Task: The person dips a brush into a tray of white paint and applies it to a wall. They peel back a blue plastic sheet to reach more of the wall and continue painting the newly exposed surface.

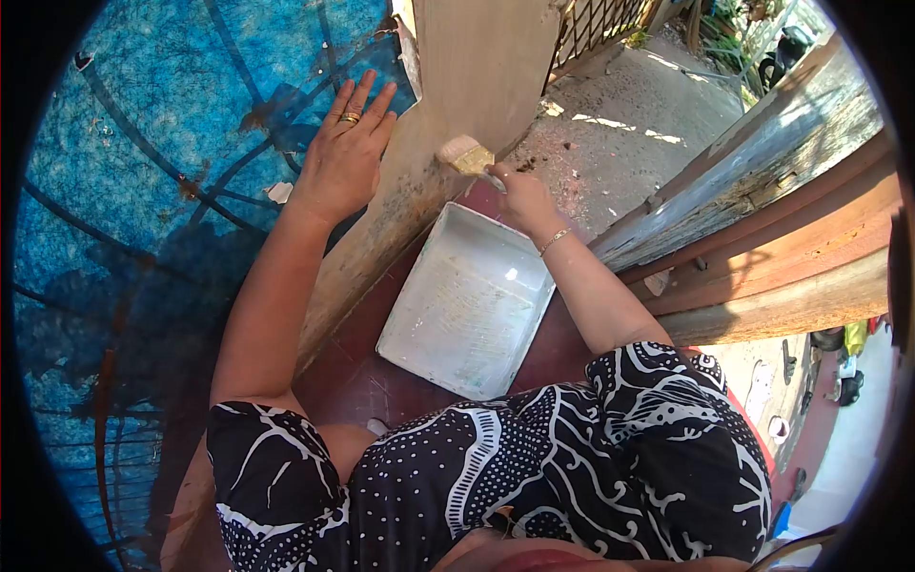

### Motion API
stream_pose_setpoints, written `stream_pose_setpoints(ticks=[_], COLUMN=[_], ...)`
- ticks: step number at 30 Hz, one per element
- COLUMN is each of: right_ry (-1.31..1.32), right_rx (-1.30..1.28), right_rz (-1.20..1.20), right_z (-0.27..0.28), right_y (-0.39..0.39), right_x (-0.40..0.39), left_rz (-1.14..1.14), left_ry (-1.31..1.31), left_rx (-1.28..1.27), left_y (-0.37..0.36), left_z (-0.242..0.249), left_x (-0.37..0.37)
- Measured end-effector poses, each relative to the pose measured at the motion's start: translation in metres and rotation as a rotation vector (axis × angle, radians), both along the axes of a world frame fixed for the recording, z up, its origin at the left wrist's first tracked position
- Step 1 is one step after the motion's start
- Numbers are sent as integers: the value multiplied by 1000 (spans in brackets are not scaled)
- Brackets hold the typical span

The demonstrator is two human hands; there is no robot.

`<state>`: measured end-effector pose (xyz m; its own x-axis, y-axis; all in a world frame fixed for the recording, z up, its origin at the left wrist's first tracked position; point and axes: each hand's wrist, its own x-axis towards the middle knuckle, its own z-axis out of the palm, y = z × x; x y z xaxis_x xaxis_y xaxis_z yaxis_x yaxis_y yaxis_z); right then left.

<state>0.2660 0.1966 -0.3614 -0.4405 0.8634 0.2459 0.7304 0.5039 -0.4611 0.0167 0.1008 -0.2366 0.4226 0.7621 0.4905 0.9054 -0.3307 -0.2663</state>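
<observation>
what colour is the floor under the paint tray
The floor under the paint tray is dark red, seen best in the head view.

The person is wearing a short-sleeved black top [477,477] with white dots, wavy lines and leafy shapes; a gold-coloured ring [351,117] is circling a finger; a thin bracelet [555,241] is encircling the other wrist.

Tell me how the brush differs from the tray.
The brush is held up in the right hand; the tray lies lower, on the dark red floor. The brush is small, with pale bristles; the tray is much larger, whitish and rectangular. Both look light-coloured.
</observation>
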Motion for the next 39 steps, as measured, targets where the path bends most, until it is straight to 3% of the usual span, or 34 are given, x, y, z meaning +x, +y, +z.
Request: stream_pose_setpoints(ticks=[1,4,6,10,14,16,17,18,20,21,23,25,27,31,32,34,35,37,39], right_ry=[-198,-371,-505,-614,-261,-95,74,75,473,644,739,776,590,279,286,-20,-18,-383,-477], right_rx=[-98,-74,-154,-2,241,282,384,380,565,343,455,254,163,-123,-128,-239,-242,-271,-191], right_rz=[-5,142,220,209,237,-9,83,77,81,-16,104,130,18,-138,-147,-168,-175,-142,-65], right_z=[-2,30,89,215,316,343,339,331,306,289,209,121,46,-35,-46,-48,-47,-29,-22], right_y=[1,27,48,50,15,-22,-21,-8,26,8,44,47,40,10,14,18,27,50,83], right_x=[6,0,-28,-55,-13,-7,3,2,-4,-21,-42,-54,-46,-18,-9,5,9,11,4], left_rz=[-6,-24,-32,-41,-38,-46,-47,-49,-62,-67,-60,-55,-4,7,-1,-15,-2,4,11], left_ry=[-7,-41,-38,-39,-53,-62,-64,-65,-68,-73,-67,-63,-60,-52,-66,-79,-59,-35,-68], left_rx=[2,3,14,3,4,4,5,6,4,7,-13,-31,-127,-144,-140,-137,-117,-107,-100], left_y=[1,2,2,1,2,3,3,3,2,1,0,-2,-4,-5,-5,-4,-3,-3,-3], left_z=[-1,-4,-2,0,-2,-3,-3,-3,-2,-1,2,5,9,11,11,12,11,10,10], left_x=[-1,-3,-4,-5,-6,-5,-5,-5,-5,-5,-4,-3,-2,3,4,4,5,7,8])
